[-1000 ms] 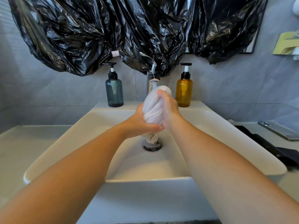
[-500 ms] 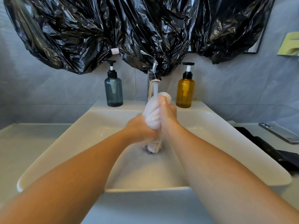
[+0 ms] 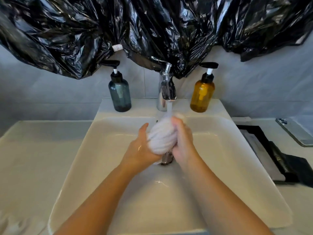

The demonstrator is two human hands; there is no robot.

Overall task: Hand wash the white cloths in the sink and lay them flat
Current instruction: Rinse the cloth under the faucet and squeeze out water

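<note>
Left hand (image 3: 140, 150) and right hand (image 3: 183, 141) clasp the ribbed, bunched white cloth (image 3: 160, 138); fingers curled round it.

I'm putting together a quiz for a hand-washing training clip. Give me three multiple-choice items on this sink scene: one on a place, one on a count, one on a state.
1. Where does the amber bottle stand relative to the faucet?
A. to its left
B. in front of it
C. to its right

2. How many pump bottles stand at the back of the sink?
A. two
B. one
C. three

3. What state is the white cloth in?
A. laid flat
B. bunched between both hands
C. hanging over the rim

Answers:
1 C: it stands on the faucet's right side.
2 A: the amber one and the blue-grey bottle.
3 B: the left hand and right hand grip it under running water.
</note>
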